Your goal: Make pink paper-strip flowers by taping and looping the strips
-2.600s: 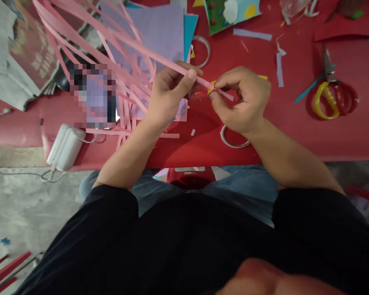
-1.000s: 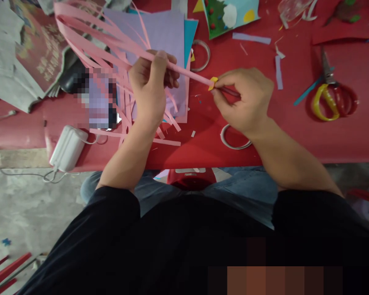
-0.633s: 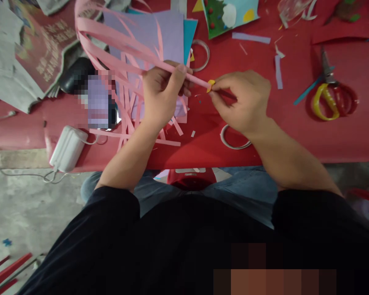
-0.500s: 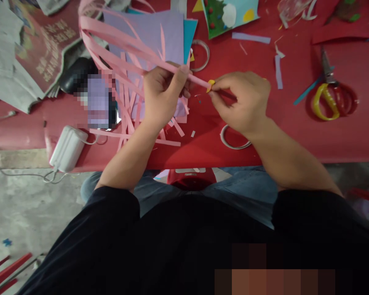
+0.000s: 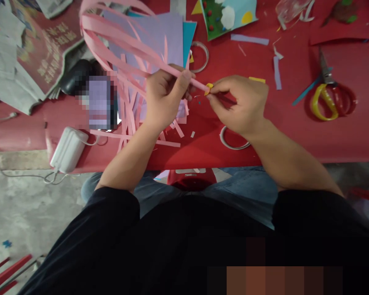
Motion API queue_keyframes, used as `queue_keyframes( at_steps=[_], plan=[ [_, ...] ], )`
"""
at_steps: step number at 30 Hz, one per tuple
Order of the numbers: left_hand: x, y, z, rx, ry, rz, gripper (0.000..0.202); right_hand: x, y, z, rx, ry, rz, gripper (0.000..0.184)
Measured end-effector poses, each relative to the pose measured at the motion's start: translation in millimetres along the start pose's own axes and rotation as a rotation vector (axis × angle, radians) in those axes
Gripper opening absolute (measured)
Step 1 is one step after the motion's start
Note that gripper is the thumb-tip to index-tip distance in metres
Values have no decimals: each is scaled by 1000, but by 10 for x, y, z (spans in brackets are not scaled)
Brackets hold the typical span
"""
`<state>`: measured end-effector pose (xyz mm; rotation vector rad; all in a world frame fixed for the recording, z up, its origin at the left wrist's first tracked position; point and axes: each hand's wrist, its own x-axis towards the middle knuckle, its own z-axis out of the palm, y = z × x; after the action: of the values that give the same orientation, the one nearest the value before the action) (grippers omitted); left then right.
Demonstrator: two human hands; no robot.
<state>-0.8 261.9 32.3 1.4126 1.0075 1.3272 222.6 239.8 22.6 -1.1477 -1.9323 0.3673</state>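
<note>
My left hand (image 5: 166,92) is closed around a bundle of long pink paper strips (image 5: 119,39), whose far ends loop up and to the left. The gathered end sticks out past my thumb toward the right. There, a small yellow piece (image 5: 209,88) sits around the tip of the bundle, and my right hand (image 5: 240,102) pinches it between thumb and fingertips. Behind my left hand lie purple paper sheets (image 5: 160,32) and a teal sheet (image 5: 189,41). More loose pink strips (image 5: 130,110) are scattered under my left wrist.
Yellow-and-red scissors (image 5: 326,96) lie at the right. Two tape rolls, one near (image 5: 223,141) and one far (image 5: 206,57), rest on the red table. A white power adapter (image 5: 68,149), a phone (image 5: 99,102), a black mouse (image 5: 76,76) and newspapers (image 5: 46,45) are at the left.
Both hands stay close to where they were, with the same grips. The pink strips have shifted slightly. A yellow strip behind my right hand shows more now.
</note>
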Motion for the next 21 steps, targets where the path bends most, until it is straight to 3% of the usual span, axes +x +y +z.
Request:
queue_keyframes(
  at_steps=[17,21],
  plan=[
    [-5,77,-8,-2,22,19,46,-5,-15,-6,27,37,-29,15],
    [-7,86,-10,-14,-46,-7,48,-7,-13,-6,-15,12,8,18]
  ],
)
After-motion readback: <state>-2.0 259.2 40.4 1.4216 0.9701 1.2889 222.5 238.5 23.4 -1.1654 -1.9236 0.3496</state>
